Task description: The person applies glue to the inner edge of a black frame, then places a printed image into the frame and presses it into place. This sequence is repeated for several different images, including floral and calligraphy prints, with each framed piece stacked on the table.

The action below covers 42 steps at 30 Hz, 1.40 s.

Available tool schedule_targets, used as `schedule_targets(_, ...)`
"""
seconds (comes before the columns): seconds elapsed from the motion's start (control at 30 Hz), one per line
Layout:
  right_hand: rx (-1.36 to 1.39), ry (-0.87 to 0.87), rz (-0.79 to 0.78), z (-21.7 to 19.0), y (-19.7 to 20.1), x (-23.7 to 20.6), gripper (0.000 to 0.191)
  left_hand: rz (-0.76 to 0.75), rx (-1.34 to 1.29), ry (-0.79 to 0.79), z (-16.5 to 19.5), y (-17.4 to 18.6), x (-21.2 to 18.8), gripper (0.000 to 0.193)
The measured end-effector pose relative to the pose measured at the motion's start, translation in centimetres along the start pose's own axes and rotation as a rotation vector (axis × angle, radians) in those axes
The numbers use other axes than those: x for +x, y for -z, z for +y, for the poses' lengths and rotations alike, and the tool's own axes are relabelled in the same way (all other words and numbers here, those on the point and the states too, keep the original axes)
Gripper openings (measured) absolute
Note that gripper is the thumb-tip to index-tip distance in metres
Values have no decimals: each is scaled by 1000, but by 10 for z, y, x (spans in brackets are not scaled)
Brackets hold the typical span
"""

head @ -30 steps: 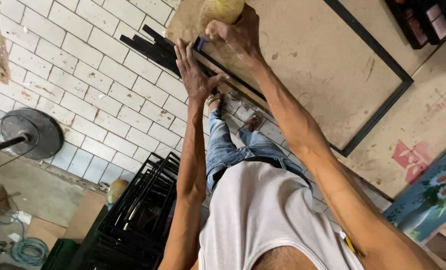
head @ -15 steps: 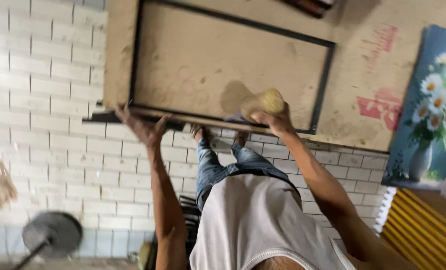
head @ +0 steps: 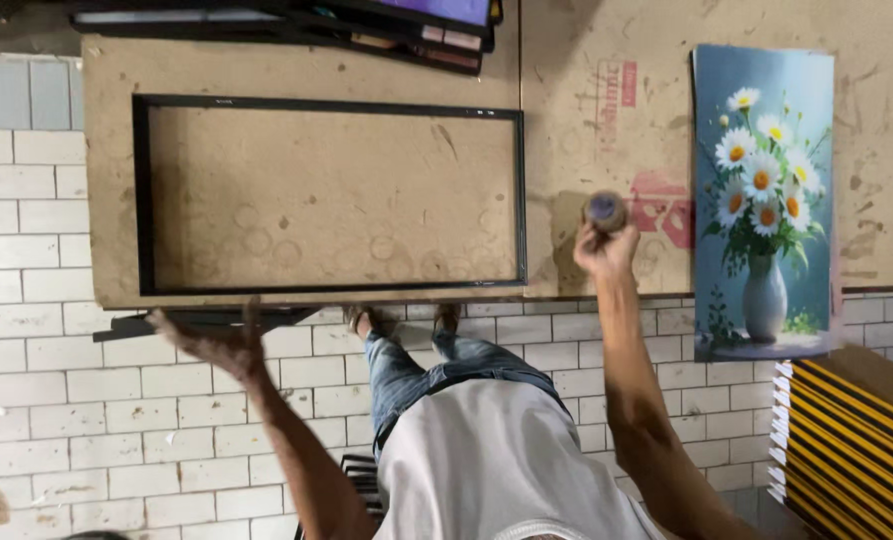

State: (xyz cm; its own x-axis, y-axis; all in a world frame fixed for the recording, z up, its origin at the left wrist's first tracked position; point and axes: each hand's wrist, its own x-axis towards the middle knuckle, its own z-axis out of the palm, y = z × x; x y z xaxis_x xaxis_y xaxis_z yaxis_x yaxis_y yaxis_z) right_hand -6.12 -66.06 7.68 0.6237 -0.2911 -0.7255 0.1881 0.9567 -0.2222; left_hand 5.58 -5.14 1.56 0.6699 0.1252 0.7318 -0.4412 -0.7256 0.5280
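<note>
Head view. The right hand (head: 604, 248) has its grip pinching a small round bottle (head: 604, 211), seen from its dark cap end, over the brown board surface of the counter (head: 586, 150). The bottle sits at about 3 o'clock from the black rectangular frame (head: 331, 195), just beside the frame's right rail and clear of it. The left hand (head: 216, 340) is at 7 o'clock from the frame, fingers spread open, resting at the near edge of the counter on a black strip (head: 206, 320) that pokes out from under the board; it grasps nothing.

Half a second ago the right hand held a yellowish sponge-like lump over the frame's lower right corner; now that hand is out past the frame to the right and the object in it reads as a bottle end-on. The left hand has kept to the counter's near edge. The camera has swung too, so the frame now lies square and whole in view.

At 3 o'clock on the counter lies a painting (head: 763, 200) of white daisies in a pale vase on a blue ground. At 12 o'clock a stack of dark frames (head: 296, 25) lies along the far edge. At 4 o'clock is a stack of yellow-and-black mouldings (head: 846, 440). The floor (head: 46, 400) is white brick-pattern tile, and the person's jeans and white shirt fill the 6 o'clock area.
</note>
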Motion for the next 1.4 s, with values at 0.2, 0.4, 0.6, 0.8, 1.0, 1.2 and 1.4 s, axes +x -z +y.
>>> schedule_targets(0.2,454,-46,-201,6,-42,33,86,-311,-162,429,102,-18,-25,105)
schedule_targets(0.4,353,21,-152,11,-38,22,78,-591,-134,347,129,-21,23,65)
schedule_targets(0.6,-71,236,-211,-18,66,-56,27,-764,-326,-12,184,-52,36,29)
schedule_targets(0.8,-569,943,418,-140,191,-184,15,-976,-711,-300,344,-105,-40,16)
schedule_targets(1.0,-1103,1175,1006,-275,257,-222,32,-1089,-1037,-978,511,-201,-176,20)
schedule_targets(1.2,-1600,1235,1091,-330,295,-205,26,-1274,-876,-1254,581,-265,-279,27)
schedule_targets(1.4,-1617,1087,1121,-343,314,-191,17,-1293,-719,-1498,582,-284,-291,35)
